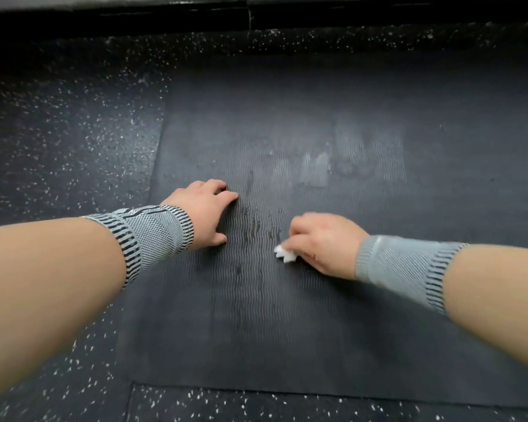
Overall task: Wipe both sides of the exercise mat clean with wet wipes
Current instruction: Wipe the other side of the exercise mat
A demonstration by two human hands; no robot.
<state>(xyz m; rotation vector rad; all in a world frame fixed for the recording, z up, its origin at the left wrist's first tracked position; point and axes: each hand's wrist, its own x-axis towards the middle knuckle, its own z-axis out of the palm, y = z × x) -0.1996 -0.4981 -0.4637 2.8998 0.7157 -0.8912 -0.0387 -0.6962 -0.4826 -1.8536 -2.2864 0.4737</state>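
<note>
A dark grey exercise mat (287,315) with a wavy ribbed surface lies flat on the floor and fills most of the view. My left hand (205,214) rests on the mat near its left edge, fingers spread and pressing down. My right hand (320,242) grips a crumpled white wet wipe (284,254) and presses it on the mat's middle. The wipe mostly hides under my palm. Wet streaks show on the mat between my hands and a paler smeared patch (323,166) lies farther out. Both wrists wear grey knitted bands.
Black rubber flooring (58,138) with white speckles surrounds the mat on the left, far side and near side. A dark baseboard or step (195,16) runs along the far edge. A floor tile seam (128,400) shows near the front.
</note>
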